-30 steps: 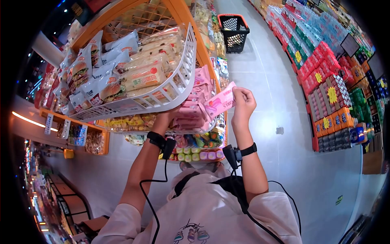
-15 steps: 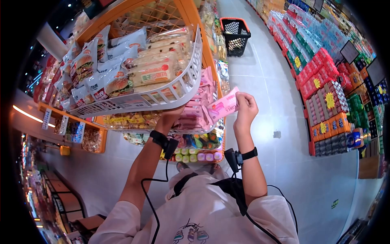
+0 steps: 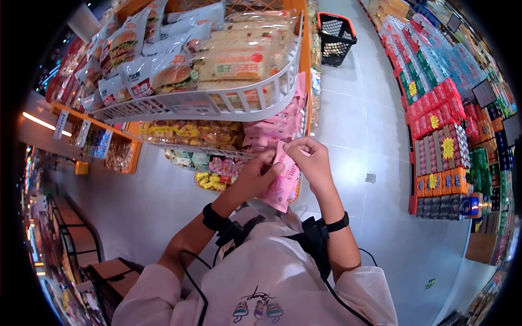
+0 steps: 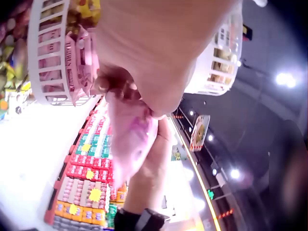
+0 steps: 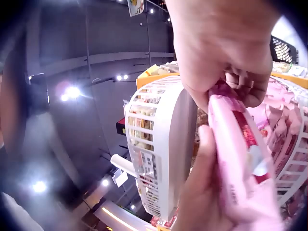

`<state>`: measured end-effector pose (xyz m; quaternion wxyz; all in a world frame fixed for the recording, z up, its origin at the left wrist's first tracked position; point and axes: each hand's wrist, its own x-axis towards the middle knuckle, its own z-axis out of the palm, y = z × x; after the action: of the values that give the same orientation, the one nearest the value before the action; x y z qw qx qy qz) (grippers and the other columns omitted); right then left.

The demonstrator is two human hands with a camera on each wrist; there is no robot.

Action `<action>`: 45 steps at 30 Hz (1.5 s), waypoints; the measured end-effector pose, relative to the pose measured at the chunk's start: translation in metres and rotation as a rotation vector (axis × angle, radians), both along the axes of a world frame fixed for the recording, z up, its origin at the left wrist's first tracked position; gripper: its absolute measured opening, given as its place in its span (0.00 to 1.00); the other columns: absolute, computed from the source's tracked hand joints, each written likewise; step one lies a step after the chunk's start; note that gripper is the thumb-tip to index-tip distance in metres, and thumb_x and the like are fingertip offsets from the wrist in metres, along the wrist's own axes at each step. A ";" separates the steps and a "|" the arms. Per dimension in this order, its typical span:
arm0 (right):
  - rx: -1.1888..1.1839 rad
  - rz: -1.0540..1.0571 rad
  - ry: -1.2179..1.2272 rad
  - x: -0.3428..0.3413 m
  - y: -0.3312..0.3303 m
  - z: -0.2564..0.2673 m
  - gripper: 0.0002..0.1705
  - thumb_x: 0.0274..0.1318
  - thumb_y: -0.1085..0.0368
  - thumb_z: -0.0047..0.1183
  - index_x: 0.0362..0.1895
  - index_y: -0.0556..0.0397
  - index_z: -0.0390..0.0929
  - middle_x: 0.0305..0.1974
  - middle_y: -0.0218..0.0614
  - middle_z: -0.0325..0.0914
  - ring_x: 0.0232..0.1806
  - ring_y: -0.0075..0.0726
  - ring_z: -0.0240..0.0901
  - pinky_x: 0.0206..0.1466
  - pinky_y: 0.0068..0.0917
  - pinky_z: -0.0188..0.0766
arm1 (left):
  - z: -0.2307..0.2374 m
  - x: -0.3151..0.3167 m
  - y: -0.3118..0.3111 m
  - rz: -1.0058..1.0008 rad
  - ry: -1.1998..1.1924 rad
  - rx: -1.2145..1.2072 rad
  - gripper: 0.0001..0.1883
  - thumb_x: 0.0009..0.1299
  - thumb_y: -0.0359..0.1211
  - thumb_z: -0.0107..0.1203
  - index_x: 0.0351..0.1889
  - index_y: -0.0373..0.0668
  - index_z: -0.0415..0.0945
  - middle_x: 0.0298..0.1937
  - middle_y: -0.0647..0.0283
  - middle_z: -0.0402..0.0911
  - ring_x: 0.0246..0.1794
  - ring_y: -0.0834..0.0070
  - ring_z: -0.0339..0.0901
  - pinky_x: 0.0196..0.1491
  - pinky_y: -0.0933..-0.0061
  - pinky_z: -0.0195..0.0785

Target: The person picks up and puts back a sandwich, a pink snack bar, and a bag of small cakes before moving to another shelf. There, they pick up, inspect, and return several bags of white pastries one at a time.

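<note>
A long pink snack packet (image 3: 284, 187) with "GIRLS" printed on it is held in front of the chest, slanting downward. My right hand (image 3: 314, 162) pinches its upper end between thumb and curled fingers. From the other side my left hand (image 3: 254, 178) grips the packet's edge near the same end, thumb along the front. In the right wrist view the packet (image 5: 236, 149) shows a red and white patch, with the left thumb (image 5: 206, 144) beside it. More pink packets (image 3: 274, 127) lie in the lower basket just beyond the hands.
Above, a white basket (image 3: 217, 111) holds burger-printed bags (image 3: 171, 70) and clear-wrapped pastries (image 3: 239, 65). Yellow-wrapped snacks (image 3: 187, 132) lie underneath. A black shopping basket (image 3: 337, 41) with an orange rim stands on the aisle floor (image 3: 364, 119); stacked drink packs (image 3: 440, 108) line the right.
The right hand has drawn the packet back toward the body, now turned downward. The left hand has come out from under the white basket and taken hold of the packet too.
</note>
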<state>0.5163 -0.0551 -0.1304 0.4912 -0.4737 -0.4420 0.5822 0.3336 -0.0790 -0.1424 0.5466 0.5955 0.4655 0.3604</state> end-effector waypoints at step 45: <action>-0.184 0.251 0.483 0.000 -0.052 0.004 0.27 0.69 0.58 0.52 0.65 0.59 0.66 0.53 0.35 0.76 0.54 0.26 0.73 0.56 0.26 0.70 | 0.032 -0.019 -0.049 -0.106 0.111 0.608 0.17 0.55 0.19 0.66 0.44 0.40 0.82 0.61 0.55 0.77 0.60 0.61 0.75 0.59 0.63 0.67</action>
<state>0.5165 -0.1068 -0.1260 0.4613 -0.3056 -0.3128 0.7720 0.3145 -0.1277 -0.1104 0.3354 0.7739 0.3336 0.4210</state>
